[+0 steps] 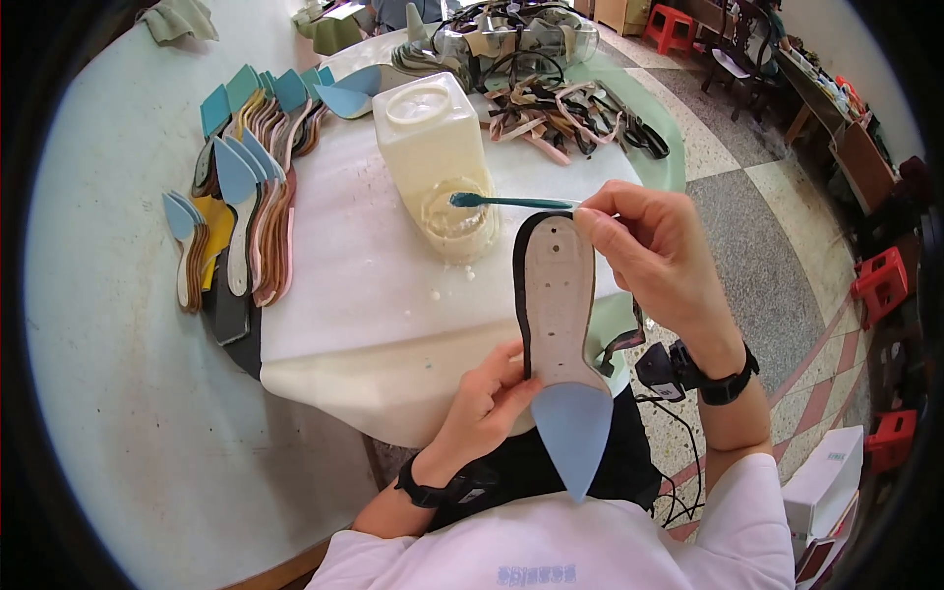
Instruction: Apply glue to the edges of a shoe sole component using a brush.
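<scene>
My left hand (492, 393) is closed on the edge of a shoe insole (559, 295), gripping it near the middle. The insole has a whitish heel part with small holes, a dark rim along its left side and a pointed light blue toe (574, 433) aimed toward me. My right hand (654, 251) pinches the end of a thin teal brush (521, 203) above the heel. The brush's tip lies over the open mouth of a cut-away plastic jug (423, 133) that holds a cream-coloured paste (457, 214).
Stacks of insoles (265, 187) with blue tips stand at the left of the white-covered table (334, 285). Behind the jug lies a heap of pink and black straps (560, 118). Red stools (880, 280) and a white box (826, 482) are on the right.
</scene>
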The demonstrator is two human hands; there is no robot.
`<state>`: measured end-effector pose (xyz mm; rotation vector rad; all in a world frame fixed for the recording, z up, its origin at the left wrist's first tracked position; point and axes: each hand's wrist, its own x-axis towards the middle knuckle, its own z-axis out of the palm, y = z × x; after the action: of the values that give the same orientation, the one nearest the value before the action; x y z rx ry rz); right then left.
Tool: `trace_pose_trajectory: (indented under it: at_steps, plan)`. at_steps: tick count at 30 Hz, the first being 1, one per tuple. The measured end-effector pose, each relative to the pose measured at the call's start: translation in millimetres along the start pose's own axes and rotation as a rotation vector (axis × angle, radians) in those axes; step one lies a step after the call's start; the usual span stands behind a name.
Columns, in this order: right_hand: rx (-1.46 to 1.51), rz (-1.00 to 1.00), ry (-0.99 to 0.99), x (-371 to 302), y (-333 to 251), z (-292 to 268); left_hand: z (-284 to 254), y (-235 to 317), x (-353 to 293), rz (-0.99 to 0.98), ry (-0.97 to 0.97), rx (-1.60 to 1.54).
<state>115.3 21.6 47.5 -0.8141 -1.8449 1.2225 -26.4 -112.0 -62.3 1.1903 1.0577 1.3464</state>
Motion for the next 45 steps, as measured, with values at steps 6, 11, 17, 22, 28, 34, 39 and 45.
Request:
trace_pose_trajectory:
  at_steps: [6,11,17,22,28,34,39,45]
  plan:
    - [0.017,-0.052,0.052,-3.3,-9.8,0.5,-1.2,16.7,6.4,0.076,0.113,0.119]
    - [0.004,-0.071,0.034,-10.9,-14.8,1.8,-13.0,48.7,9.2,-0.070,0.058,0.429]
    - [-0.047,-0.243,-0.049,-14.6,-16.4,10.3,-10.9,71.6,28.0,0.359,0.403,0.180]
    - [-0.184,-0.367,-0.107,-21.7,-21.9,17.7,-3.1,84.4,42.2,0.321,0.275,0.162]
    - [-0.221,-0.402,-0.137,-19.7,-13.6,21.3,-4.2,72.5,38.0,0.329,0.286,0.244]
    - [-0.224,-0.390,-0.161,-15.2,-12.6,24.1,1.3,62.1,33.0,0.286,0.341,0.093]
    - [-0.118,-0.298,-0.245,-12.1,-11.4,20.8,-7.4,54.8,33.7,0.389,0.399,0.081]
    - [-0.206,-0.353,-0.264,-18.4,-11.8,16.5,-11.9,57.9,29.2,0.342,0.374,-0.111]
